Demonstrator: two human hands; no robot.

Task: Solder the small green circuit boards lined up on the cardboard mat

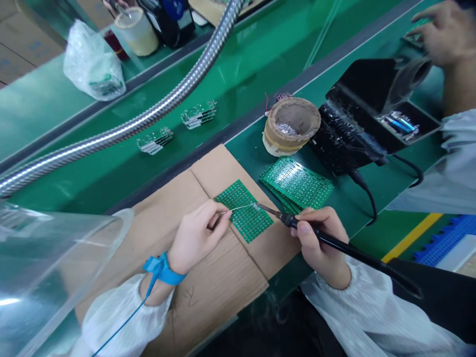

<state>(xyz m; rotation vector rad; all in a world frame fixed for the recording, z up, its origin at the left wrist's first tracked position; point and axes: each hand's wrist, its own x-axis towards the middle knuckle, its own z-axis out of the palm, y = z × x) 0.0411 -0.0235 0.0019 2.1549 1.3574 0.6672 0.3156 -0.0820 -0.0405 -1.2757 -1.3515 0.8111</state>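
My left hand (201,228), with a blue strap round its wrist, pinches a thin solder wire (240,207). The wire reaches across a green circuit board (243,225) lying flat on cardboard. In my right hand (322,240) is a black soldering iron (357,255), its fingers wrapped round the grip. The iron's tip meets the board's upper right part, close to the end of the wire. Just beyond my right hand, a stack of green circuit boards (297,183) lies fanned on the bench.
A round pot (292,124) with silvery bits stands behind the stack, beside a black soldering station (349,134). A flexible metal hose (163,106) arches across the upper left. A clear curved duct (74,267) fills the lower left. Another person's hand (446,34) is at upper right.
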